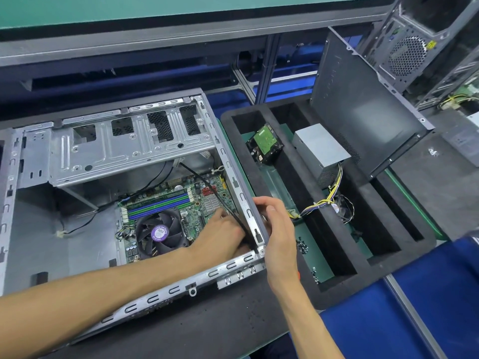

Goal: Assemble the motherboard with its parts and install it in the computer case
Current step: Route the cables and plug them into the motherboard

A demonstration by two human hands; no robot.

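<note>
Open top of computer case point(234, 177) gives access from above. Drive cage point(124, 149) overhangs the far half. Black cable point(207, 185) crosses above motherboard point(197, 203); cooler fan point(159, 233) stands proud. Bare case floor at left. Both hands crowd the near right corner.

Dark worktop point(207, 330) w/ black mat. Green shelf point(155, 9) on grey metal frame point(267, 68) behind. Blue chair seat point(414, 307) bottom right. Even, bright light.
</note>
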